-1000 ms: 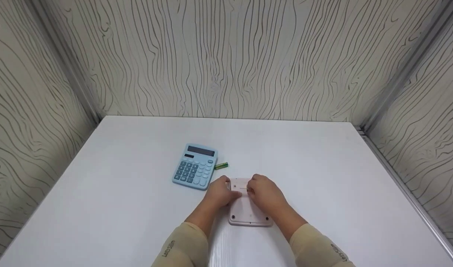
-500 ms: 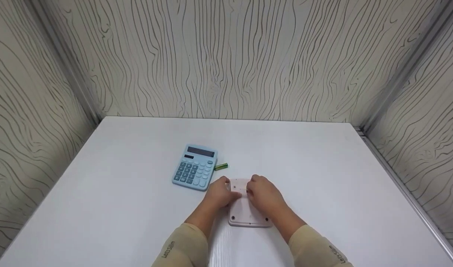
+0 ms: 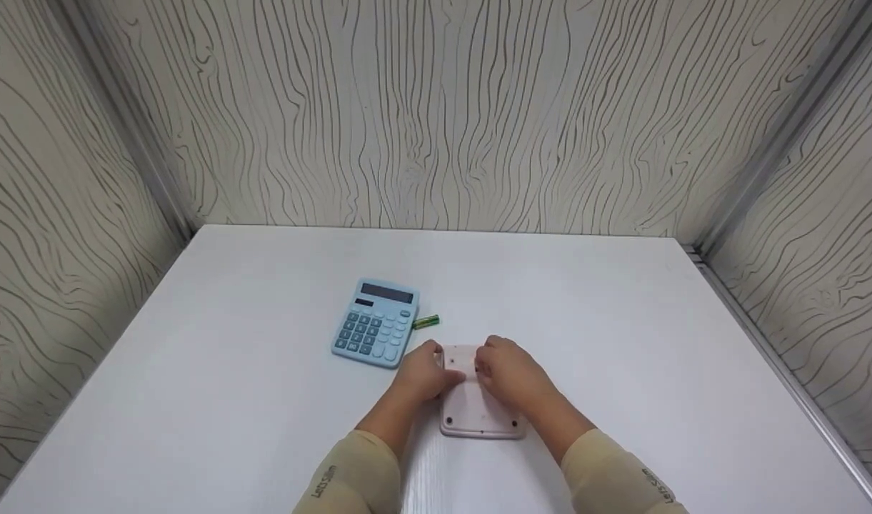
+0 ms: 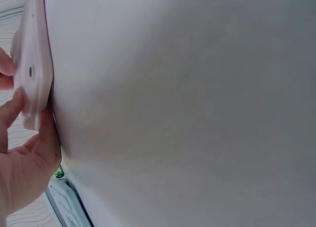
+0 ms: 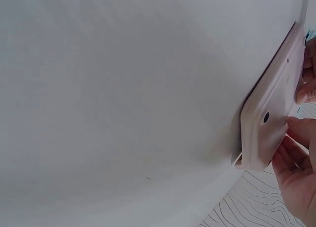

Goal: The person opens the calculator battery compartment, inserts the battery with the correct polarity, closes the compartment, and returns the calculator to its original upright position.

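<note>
A pale pink calculator lies back side up on the table, its dark round feet showing near the lower corners. My left hand grips its left edge, with the thumb laid over the back. Over the upper right part of the back, my right hand has its fingers curled; in the right wrist view its thumb and fingers hold the pink calculator near the far edge. What lies under the right fingertips is hidden. The left wrist view shows the left thumb on the back.
A light blue calculator lies face up to the left of the hands. Against its right side is a green battery; whether there is a second one is hard to tell. Patterned panels stand behind and beside the white table.
A small yellowish mark or piece by the right fingertips, seen earlier, is now out of sight. Both hands stay almost still on the pink calculator.
</note>
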The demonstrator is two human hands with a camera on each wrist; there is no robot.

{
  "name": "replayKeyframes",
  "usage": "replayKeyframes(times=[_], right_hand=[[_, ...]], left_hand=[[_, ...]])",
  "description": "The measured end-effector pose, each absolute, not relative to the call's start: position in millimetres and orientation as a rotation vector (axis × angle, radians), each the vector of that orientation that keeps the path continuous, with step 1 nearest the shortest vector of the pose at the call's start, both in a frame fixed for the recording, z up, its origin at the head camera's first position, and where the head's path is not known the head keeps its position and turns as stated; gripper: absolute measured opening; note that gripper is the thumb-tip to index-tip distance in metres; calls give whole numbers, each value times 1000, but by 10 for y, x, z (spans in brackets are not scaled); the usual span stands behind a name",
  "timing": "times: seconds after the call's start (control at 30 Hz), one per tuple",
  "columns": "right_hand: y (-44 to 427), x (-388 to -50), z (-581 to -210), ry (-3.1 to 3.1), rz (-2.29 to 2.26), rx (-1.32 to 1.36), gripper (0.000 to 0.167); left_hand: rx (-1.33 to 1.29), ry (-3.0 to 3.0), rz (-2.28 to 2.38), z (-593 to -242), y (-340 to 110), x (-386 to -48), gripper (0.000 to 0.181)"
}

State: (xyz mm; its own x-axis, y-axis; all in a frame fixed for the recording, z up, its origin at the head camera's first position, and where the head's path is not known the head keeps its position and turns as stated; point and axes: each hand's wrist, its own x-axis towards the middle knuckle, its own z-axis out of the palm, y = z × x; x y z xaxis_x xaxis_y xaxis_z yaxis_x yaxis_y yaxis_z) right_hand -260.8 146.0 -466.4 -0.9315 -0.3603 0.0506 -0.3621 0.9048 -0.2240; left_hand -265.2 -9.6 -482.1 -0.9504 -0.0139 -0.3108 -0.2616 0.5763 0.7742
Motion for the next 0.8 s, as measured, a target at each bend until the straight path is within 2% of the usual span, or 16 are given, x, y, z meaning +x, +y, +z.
replayKeyframes(times=[0.17, 0.37, 0.53, 0.8], right_hand=[[1502, -2610, -4655, -3061, 382, 576, 11], [1600, -2627, -4636, -3051, 411, 513, 24], [1687, -2647, -4631, -3098, 481, 392, 34], [1769, -2624, -4671, -3141, 670, 116, 38]], left_hand=[[-229, 2557, 1295, -4808, -92, -2645, 55], [-241, 2535, 1317, -4814, -99, -2649, 57], [-265, 2522, 1318, -4802, -89, -2644, 58], [-269, 2537, 1316, -4802, -71, -2639, 55]])
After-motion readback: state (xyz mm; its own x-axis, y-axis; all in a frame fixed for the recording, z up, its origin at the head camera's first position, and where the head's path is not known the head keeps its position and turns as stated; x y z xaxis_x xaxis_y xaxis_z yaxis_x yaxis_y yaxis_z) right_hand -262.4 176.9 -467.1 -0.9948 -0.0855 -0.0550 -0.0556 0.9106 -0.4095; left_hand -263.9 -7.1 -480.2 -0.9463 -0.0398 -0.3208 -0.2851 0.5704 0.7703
